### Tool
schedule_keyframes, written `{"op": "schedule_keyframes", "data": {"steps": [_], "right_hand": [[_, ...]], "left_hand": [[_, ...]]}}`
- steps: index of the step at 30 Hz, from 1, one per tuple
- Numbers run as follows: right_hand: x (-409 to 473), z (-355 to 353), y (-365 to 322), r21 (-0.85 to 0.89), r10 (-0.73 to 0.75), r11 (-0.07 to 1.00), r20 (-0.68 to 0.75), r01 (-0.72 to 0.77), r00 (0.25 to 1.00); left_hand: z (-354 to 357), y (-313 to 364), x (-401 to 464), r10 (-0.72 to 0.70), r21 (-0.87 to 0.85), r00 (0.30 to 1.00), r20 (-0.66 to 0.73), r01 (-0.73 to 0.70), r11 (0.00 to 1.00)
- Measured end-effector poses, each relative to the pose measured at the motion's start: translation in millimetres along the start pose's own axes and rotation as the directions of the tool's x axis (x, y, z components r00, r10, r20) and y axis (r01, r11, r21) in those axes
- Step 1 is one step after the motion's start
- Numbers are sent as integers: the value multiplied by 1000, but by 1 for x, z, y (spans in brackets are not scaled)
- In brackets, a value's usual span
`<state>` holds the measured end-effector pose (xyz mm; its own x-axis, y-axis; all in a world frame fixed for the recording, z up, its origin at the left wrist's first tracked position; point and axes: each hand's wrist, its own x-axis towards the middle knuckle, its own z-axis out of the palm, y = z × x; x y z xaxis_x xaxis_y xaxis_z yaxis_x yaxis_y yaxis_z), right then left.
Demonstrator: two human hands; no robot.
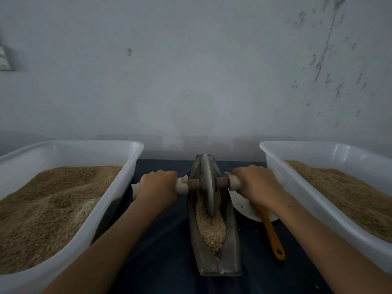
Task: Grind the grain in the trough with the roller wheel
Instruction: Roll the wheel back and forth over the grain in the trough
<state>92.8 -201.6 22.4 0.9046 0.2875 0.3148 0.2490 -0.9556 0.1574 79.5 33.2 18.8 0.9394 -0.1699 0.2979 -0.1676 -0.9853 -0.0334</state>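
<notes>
**Greys, tans and one orange handle**

The grey metal boat-shaped trough (pixel 214 247) holds pale beige grain (pixel 211 228) under a dull grey stone roller wheel (pixel 207 185) on a brown wooden axle (pixel 222 182). Two white plastic tubs (pixel 118 183) contain tan-brown grain. Dark navy cloth (pixel 161 240) lies beneath; an orange-handled spatula (pixel 272 234) rests nearby.

We see a dull grey metal trough (pixel 214 259), matt and worn, with a matching stone-grey wheel (pixel 207 183), smooth-faced. Its axle (pixel 222 182) looks like dark wood, the ends wrapped in pale cloth (pixel 181 187). The grain (pixel 211 228) is coarse and dry, beige. Either side we have white plastic tubs (pixel 118 183), semi-glossy, catching highlights on their rims. A dark blue cloth (pixel 161 240) covers the table, matt. The spatula (pixel 272 236) looks like smooth orange plastic. The wall (pixel 191 71) is chalky, scuffed paint.
</notes>
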Motion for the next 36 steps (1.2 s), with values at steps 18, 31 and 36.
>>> {"op": "schedule_keyframes", "data": {"steps": [18, 31, 36], "right_hand": [[1, -2, 5, 96, 42, 994, 182, -60, 982], [1, -24, 3, 131, 14, 987, 494, -91, 869], [1, -18, 4, 115, 24, 990, 452, -85, 892]], "left_hand": [[-3, 7, 0, 0, 96, 998, -61, 6, 995], [-11, 2, 3, -10, 105, 980, 200, -11, 994], [-10, 3, 3, -15, 107, 983, 181, -5, 994]]}}
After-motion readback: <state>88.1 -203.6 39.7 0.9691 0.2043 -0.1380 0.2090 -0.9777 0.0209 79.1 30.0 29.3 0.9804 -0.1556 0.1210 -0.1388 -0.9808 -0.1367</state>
